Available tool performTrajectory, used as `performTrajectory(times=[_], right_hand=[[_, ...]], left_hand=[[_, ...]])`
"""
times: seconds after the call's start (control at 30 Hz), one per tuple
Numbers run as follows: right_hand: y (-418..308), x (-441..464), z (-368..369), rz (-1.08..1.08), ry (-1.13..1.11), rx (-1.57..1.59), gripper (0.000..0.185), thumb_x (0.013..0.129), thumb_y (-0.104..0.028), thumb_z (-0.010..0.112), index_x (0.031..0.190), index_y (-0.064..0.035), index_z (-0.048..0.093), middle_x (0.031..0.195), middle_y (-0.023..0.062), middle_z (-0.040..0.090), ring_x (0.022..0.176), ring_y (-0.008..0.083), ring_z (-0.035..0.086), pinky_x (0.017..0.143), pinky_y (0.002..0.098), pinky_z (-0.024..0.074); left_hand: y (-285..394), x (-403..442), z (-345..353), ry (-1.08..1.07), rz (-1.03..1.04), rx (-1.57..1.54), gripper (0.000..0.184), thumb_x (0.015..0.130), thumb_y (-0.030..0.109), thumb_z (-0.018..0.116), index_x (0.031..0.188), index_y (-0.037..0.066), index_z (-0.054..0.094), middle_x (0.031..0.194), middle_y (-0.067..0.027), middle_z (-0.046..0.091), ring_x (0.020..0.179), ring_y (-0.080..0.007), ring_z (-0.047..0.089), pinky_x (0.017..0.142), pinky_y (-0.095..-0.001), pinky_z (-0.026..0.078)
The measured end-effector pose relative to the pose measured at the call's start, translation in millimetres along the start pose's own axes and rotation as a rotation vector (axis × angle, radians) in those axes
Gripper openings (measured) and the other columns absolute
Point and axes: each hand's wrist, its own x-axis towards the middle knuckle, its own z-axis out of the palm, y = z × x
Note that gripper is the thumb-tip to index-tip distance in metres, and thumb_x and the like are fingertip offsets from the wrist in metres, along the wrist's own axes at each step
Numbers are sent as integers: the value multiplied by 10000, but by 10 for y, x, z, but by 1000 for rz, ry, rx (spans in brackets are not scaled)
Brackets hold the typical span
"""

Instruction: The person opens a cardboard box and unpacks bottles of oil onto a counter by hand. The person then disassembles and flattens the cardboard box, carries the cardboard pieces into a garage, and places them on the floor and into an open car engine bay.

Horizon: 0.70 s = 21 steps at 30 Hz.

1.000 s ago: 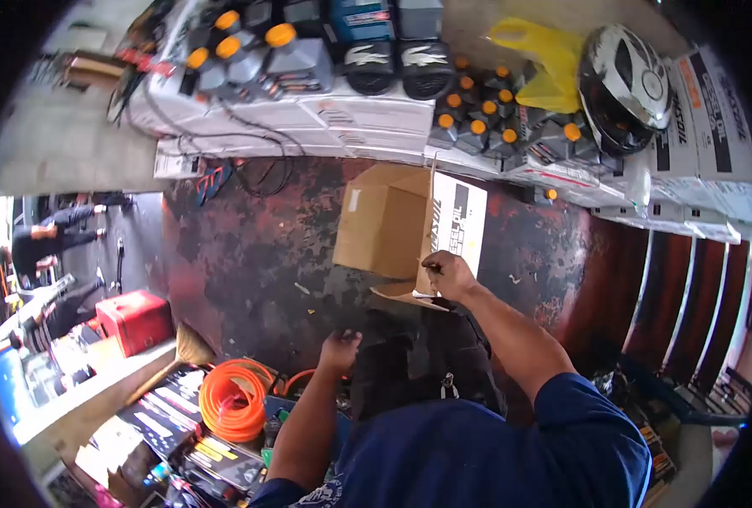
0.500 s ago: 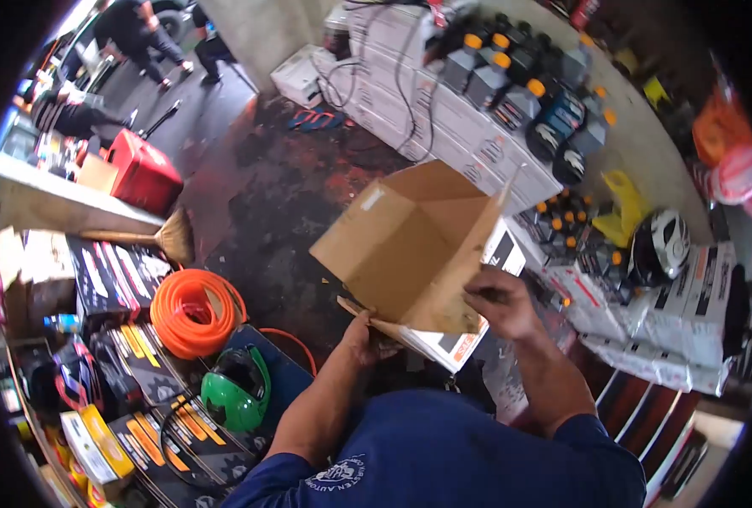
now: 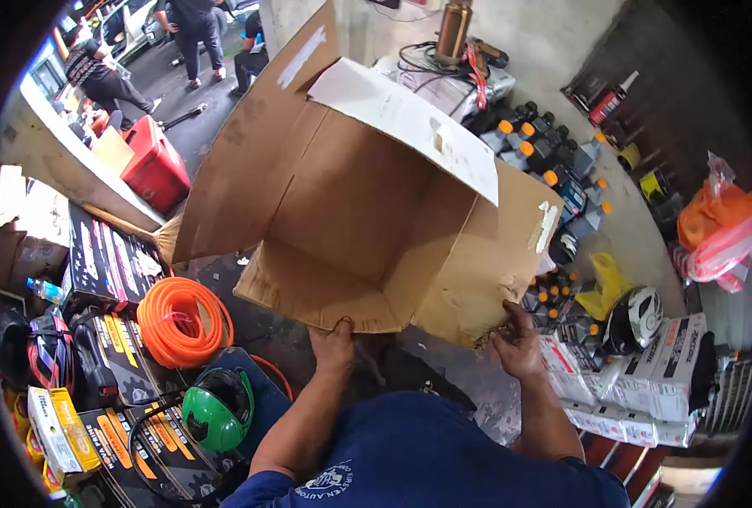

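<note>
A large open cardboard box [image 3: 351, 203] is held up in front of me, its bare brown inside facing me. One flap is spread far out to the left, and a white-faced flap stands along the top. My left hand [image 3: 334, 347] grips the lower front edge, thumb over the rim and the other fingers hidden beneath. At the lower right corner, my right hand [image 3: 520, 340] pinches the stained, worn edge of the right flap. Nothing shows inside the box except its walls and creases.
On the left lie a coiled orange hose [image 3: 185, 322], a green helmet [image 3: 218, 409] and several printed boxes. A red container [image 3: 154, 165] stands behind. To the right are orange-capped bottles [image 3: 526, 148], a white-and-black helmet [image 3: 634, 320] and stacked white cartons [image 3: 660, 368]. People stand at the upper left.
The box has been raised and turned so its opening faces me, with its flaps spread wider. Both hands still hold its edges. The view has shifted slightly.
</note>
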Motion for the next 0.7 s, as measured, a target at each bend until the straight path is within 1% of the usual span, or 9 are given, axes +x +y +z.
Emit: performTrajectory(times=[0.07, 0.13, 0.17, 0.23, 0.37, 0.43, 0.57, 0.63, 0.7], right_hand=[[-92, 295, 75, -42, 0, -98, 634, 777, 55, 663, 1361, -22, 429, 1332, 206, 481, 1262, 273, 471, 1001, 387, 443], [-311, 650, 147, -473, 164, -509, 661, 719, -49, 752, 1322, -71, 481, 1381, 273, 382, 1296, 408, 422, 988, 467, 454], [-403, 836, 155, -482, 150, -502, 661, 719, -49, 752, 1322, -71, 481, 1381, 273, 382, 1296, 408, 422, 988, 467, 454], [-608, 1265, 165, -549, 182, -681, 649, 721, -168, 789, 1306, -86, 522, 1452, 295, 285, 1330, 503, 312, 1051, 550, 374], [-1143, 2280, 393, -711, 126, -974, 642, 736, -265, 784, 1307, -91, 548, 1497, 303, 215, 1361, 524, 249, 1088, 583, 305], [-1370, 2764, 659, -603, -53, -1153, 712, 749, -295, 770, 1384, -137, 488, 1516, 305, 189, 1380, 551, 189, 1097, 608, 274], [-1472, 3796, 1068, -537, -12, -1122, 736, 778, -286, 743, 1432, -181, 421, 1510, 294, 222, 1395, 514, 215, 1108, 557, 304], [-1405, 4356, 1103, -510, -79, -651, 742, 805, -209, 718, 1459, -197, 367, 1497, 276, 265, 1382, 445, 305, 1120, 481, 328], [-1456, 4733, 1247, -603, -23, -732, 663, 831, -92, 669, 1435, -163, 405, 1487, 242, 301, 1341, 368, 408, 1069, 406, 413]], left_hand=[[172, 184, -13, 57, 29, 42, 458, 792, -11, 572, 1229, -12, 435, 1149, -122, 574, 1074, -266, 562, 983, -373, 419], [348, 359, -1, 86, -30, 180, 465, 791, -29, 564, 1232, -30, 417, 1148, -124, 566, 1081, -261, 561, 981, -353, 416], [309, 455, 26, 104, -31, 182, 465, 791, -29, 564, 1232, -30, 417, 1148, -124, 566, 1081, -261, 561, 981, -353, 416], [230, 699, 88, 249, 45, -257, 487, 791, -53, 553, 1251, -35, 393, 1158, -128, 558, 1084, -253, 556, 978, -349, 420], [519, 1038, 62, 311, -64, -151, 500, 790, -72, 540, 1260, -42, 371, 1171, -139, 548, 1102, -246, 551, 983, -340, 417], [636, 1187, 44, 332, 31, -139, 499, 785, -71, 541, 1253, -42, 372, 1185, -147, 547, 1112, -249, 552, 986, -344, 417], [478, 1591, -139, 396, 165, -321, 508, 783, -69, 543, 1259, -43, 366, 1192, -163, 547, 1105, -260, 553, 991, -355, 414], [701, 1695, -280, 440, 100, -8, 520, 791, -54, 542, 1278, -48, 362, 1213, -182, 543, 1109, -291, 549, 1001, -375, 409], [513, 1930, -608, 390, 225, 213, 521, 798, -40, 546, 1285, -48, 361, 1216, -189, 542, 1114, -306, 548, 1003, -380, 407]])
